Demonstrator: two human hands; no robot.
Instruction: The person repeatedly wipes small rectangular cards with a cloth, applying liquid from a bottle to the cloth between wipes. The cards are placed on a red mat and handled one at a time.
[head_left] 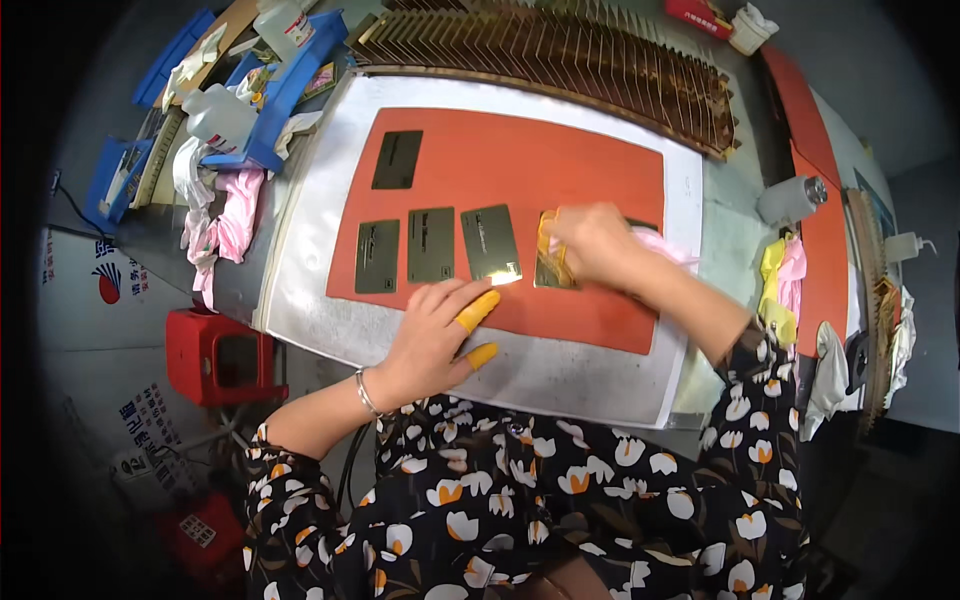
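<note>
The right hand (597,245) is curling over the rightmost card (557,281) of the near row, its fingers bent and pressing something yellow (548,243) against that card; whether it is gripping a cloth or only wearing finger covers, I cannot tell. Pink cloth (665,248) is showing just beside the right wrist. The left hand (432,325) is hanging half open at the near edge of the red mat (560,150), holding nothing visible and wearing yellow covers (479,311) on 2 digits. Its fingertips are sitting just beside a slightly tilted card (491,243); whether they are touching it, I cannot tell. To the left in that row, 2 more dark cards are lying on the mat, a middle card (431,245) and an end card (377,256), while a far card (397,160) is lying alone beyond them. Past the mat, a slotted rack (540,60) is standing, and at the left a blue tray (275,135) is holding bottles (220,120)
</note>
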